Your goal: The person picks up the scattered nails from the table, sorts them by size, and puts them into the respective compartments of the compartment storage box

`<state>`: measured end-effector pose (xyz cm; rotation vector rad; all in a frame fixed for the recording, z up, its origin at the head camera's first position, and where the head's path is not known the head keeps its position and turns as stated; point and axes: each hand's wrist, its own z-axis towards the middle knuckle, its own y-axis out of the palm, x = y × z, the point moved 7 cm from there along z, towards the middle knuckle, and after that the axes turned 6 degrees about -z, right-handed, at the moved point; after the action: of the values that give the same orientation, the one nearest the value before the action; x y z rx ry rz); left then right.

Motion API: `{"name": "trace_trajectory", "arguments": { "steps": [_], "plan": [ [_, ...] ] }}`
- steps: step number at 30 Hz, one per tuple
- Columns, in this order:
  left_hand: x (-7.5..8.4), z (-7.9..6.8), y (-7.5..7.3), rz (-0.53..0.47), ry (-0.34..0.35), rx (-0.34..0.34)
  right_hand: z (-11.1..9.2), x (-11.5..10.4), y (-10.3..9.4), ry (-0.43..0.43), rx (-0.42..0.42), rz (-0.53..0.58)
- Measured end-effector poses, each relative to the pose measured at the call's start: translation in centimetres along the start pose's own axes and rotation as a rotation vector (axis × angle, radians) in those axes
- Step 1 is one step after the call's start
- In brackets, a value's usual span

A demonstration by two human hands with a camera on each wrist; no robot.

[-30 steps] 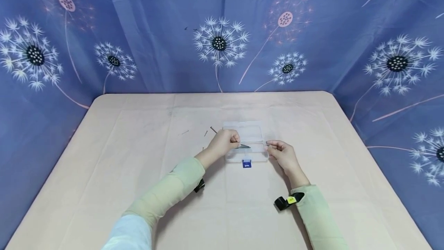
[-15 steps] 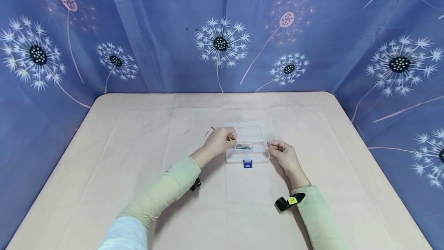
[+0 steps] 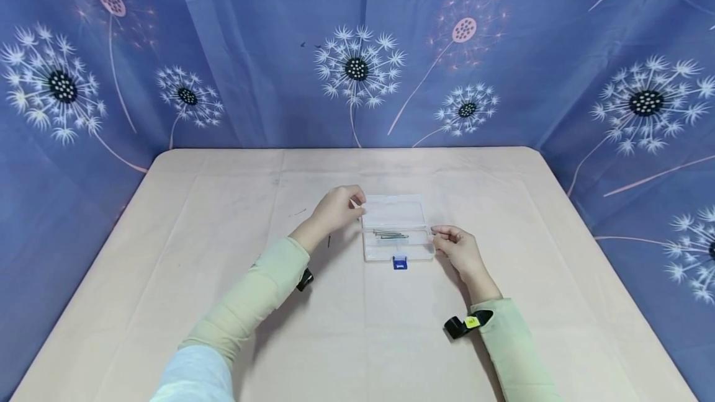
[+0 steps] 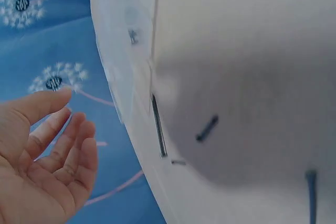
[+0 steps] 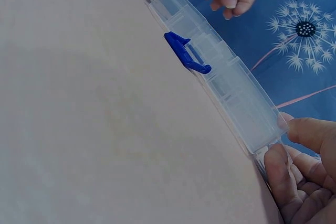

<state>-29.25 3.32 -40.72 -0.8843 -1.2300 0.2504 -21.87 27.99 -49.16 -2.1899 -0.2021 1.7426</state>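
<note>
A clear plastic compartment box (image 3: 399, 252) with a blue latch (image 3: 400, 263) lies on the table, its lid (image 3: 393, 211) folded back. Several long nails (image 3: 391, 236) are inside it. My right hand (image 3: 458, 252) pinches the box's right end, thumb and fingers at the corner in the right wrist view. Beside the left edge of the lid hovers my left hand (image 3: 337, 208), its fingers loosely bent with nothing between them. Below this hand, the left wrist view has a long nail (image 4: 158, 127), a short dark nail (image 4: 207, 128) and a tiny one (image 4: 178, 162) lying on the table.
Another dark nail (image 4: 312, 195) lies nearer the camera in the left wrist view. A thin nail (image 3: 300, 212) rests left of my left hand. The pale tabletop (image 3: 402, 327) is bordered at the back and sides by a blue dandelion-print curtain (image 3: 251, 79).
My left hand has moved from over the box up and left to beside the lid, uncovering the nails inside. My right hand has stayed at the box's right end.
</note>
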Motion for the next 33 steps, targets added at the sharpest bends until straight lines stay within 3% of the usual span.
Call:
{"name": "trace_trajectory", "arguments": {
  "steps": [9,21,33],
  "plan": [
    [-2.2,1.0,-1.0,0.0,-0.061,-0.028,0.0,0.2,0.0,0.008,-0.002,-0.006],
    [-4.9,2.1,0.5,0.064,-0.069,-0.133,0.1,0.5,0.0,0.006,0.006,-0.01],
    [-6.3,2.6,1.0,0.13,-0.08,-0.148,0.1,0.4,0.0,0.011,0.003,0.018]
  ]
}}
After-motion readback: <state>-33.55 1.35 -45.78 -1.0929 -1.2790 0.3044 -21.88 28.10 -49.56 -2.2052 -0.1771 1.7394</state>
